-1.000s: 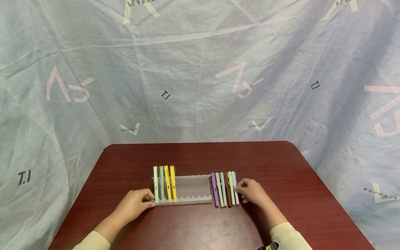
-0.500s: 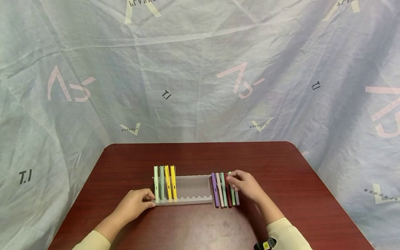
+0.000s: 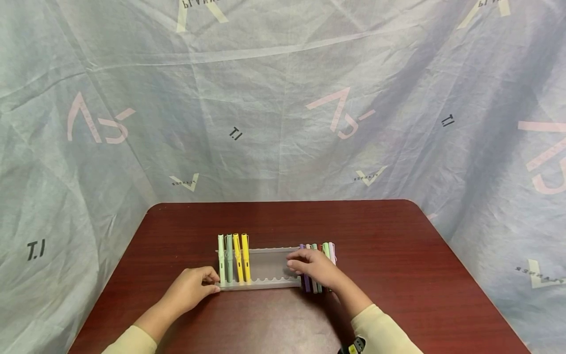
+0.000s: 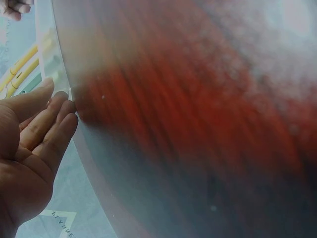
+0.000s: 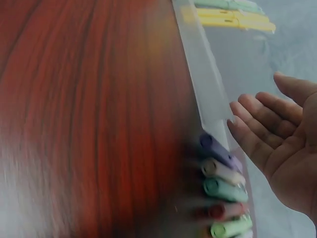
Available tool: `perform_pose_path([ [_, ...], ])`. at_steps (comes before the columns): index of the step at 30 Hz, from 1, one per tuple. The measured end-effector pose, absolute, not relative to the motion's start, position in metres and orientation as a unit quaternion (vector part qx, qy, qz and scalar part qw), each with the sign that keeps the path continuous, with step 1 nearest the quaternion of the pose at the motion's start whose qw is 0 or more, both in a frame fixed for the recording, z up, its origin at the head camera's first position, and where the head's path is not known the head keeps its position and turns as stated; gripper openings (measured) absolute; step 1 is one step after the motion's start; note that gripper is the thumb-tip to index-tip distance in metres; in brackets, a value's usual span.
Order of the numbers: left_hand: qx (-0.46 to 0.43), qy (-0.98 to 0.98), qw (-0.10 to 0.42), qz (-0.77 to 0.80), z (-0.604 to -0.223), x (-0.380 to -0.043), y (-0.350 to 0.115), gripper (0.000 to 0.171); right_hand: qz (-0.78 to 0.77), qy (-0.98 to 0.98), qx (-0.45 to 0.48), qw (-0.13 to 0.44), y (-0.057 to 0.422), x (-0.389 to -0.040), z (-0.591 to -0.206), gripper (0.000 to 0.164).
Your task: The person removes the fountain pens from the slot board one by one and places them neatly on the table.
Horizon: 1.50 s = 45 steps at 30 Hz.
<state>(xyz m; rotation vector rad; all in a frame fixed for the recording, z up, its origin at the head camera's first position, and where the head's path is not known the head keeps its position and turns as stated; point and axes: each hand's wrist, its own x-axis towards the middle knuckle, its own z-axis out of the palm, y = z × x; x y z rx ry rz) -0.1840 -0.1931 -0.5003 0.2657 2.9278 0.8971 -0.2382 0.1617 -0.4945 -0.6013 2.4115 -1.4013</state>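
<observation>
A translucent pen tray (image 3: 269, 265) with scalloped edges lies on the table. At its left end stand a pale mint pen (image 3: 221, 260), a grey-green pen (image 3: 229, 260) and two yellow pens (image 3: 245, 258) side by side in the notches. My left hand (image 3: 194, 287) pinches the tray's front left corner between thumb and fingers. My right hand (image 3: 316, 268) is over the tray's right end, fingers extended, holding nothing; its palm shows bare in the right wrist view. Under it lies a row of several pens, among them a purple pen (image 5: 218, 150), a teal pen (image 5: 225, 190) and a light green pen (image 5: 232, 227).
A dark red wood-grain table (image 3: 199, 216) carries everything. Behind and beside it hangs a grey printed cloth (image 3: 283, 123). A dark strap with a yellow patch (image 3: 353, 346) sits at the right sleeve.
My right hand has left the lilac pen at the row's right end and moved left across the pens to the tray. The left hand stays at the tray's corner.
</observation>
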Motion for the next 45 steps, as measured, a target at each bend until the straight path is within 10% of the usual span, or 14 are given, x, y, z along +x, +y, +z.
perform_pose_path([
  [45,0.080,0.952,0.036,0.292,-0.502,-0.185,-0.193,0.015,-0.532,0.820,-0.170,0.128,0.044,-0.239,-0.514,0.015],
])
